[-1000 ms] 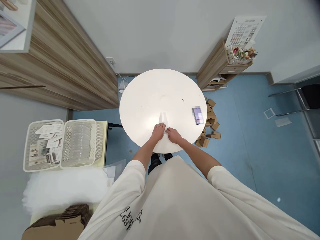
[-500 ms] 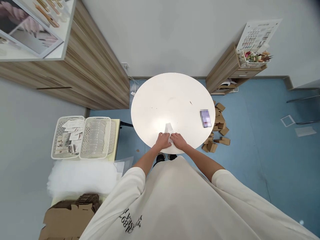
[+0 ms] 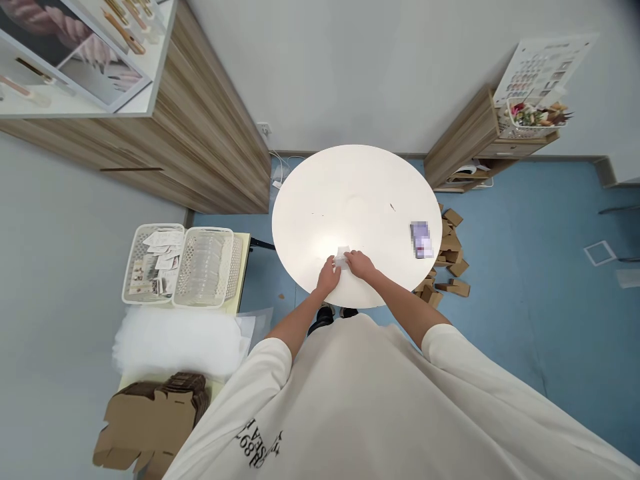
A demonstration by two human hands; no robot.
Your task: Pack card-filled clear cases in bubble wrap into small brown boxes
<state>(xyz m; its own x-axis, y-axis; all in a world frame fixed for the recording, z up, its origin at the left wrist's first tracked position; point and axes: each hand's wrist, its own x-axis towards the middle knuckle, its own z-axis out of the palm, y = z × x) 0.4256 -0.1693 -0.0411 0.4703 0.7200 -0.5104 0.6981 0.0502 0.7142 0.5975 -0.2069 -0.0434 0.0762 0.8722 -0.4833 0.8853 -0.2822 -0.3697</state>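
Observation:
A small bundle of white, semi-see-through wrap (image 3: 342, 256) lies near the front edge of the round white table (image 3: 350, 177). My left hand (image 3: 329, 276) grips its left side, fingers curled around it. On the other side, my right hand (image 3: 360, 265) pinches the wrap's right edge with bent fingers. What the wrap may contain cannot be made out. Farther right on the table lies a blurred purple item (image 3: 421, 239).
Folded brown boxes (image 3: 453, 250) lie on the floor right of the table. At left, a side table carries white baskets (image 3: 203, 267), a white fluffy-looking roll (image 3: 180, 340) and flat cardboard (image 3: 150, 423). Wood-grain cabinets (image 3: 215, 113) stand behind.
The wrap has become shorter, its far end folded back toward me. My hands have moved slightly apart and forward on it. The whole view has shifted a little.

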